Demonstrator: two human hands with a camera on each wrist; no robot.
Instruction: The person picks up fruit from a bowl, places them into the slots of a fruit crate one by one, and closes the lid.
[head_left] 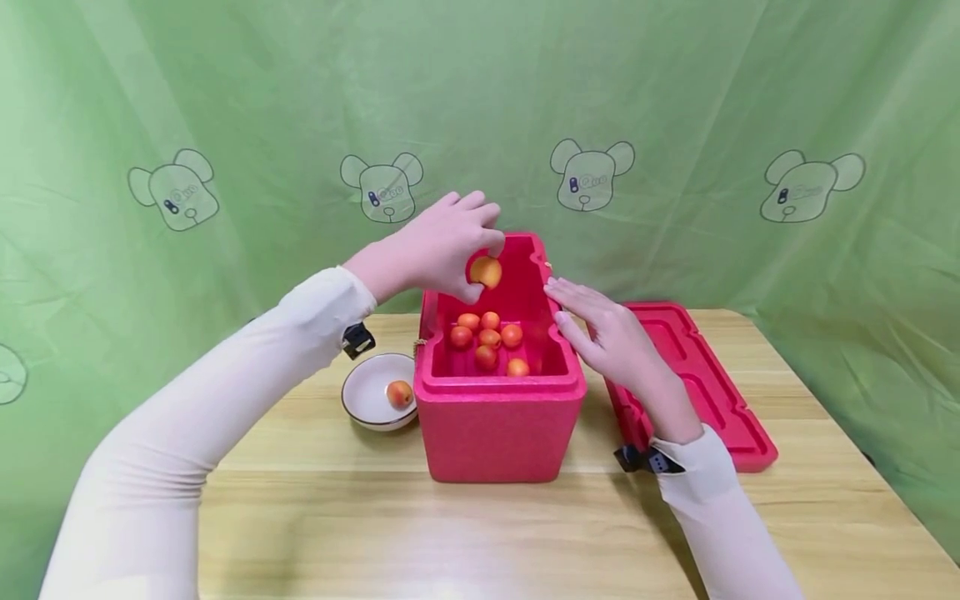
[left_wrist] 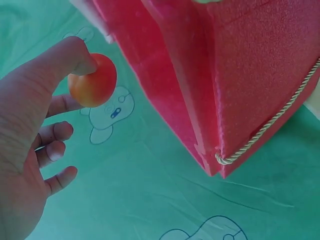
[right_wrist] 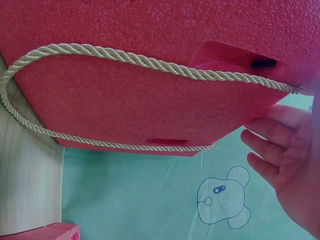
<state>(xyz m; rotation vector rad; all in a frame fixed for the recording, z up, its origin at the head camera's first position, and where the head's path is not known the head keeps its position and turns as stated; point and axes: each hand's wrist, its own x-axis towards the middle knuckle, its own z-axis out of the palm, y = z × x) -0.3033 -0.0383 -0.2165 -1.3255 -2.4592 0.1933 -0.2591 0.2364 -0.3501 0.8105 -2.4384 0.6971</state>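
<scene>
Between thumb and forefinger, my left hand point(head_left: 442, 250) pinches an orange-red apricot point(head_left: 487, 272) above the open mouth of a red foam box point(head_left: 498, 437). The left wrist view shows this apricot point(left_wrist: 95, 87) from the side, with the other fingers of the left hand point(left_wrist: 30, 105) spread behind it. Several more apricots point(head_left: 486, 357) lie on the box's floor. My right hand point(head_left: 611, 333) rests its fingertips on the right rim of the box, fingers extended. In the right wrist view, the right hand point(right_wrist: 287, 155) is beside the box wall point(right_wrist: 125, 107).
Left of the box stands a white, dark-rimmed bowl point(head_left: 367, 400) with one apricot point(head_left: 400, 394) inside. The red lid point(head_left: 708, 392) lies on the wooden table point(head_left: 360, 533) at the right. Twisted cord point(right_wrist: 125, 56) loops along the box's side. A green curtain point(head_left: 480, 92) hangs behind.
</scene>
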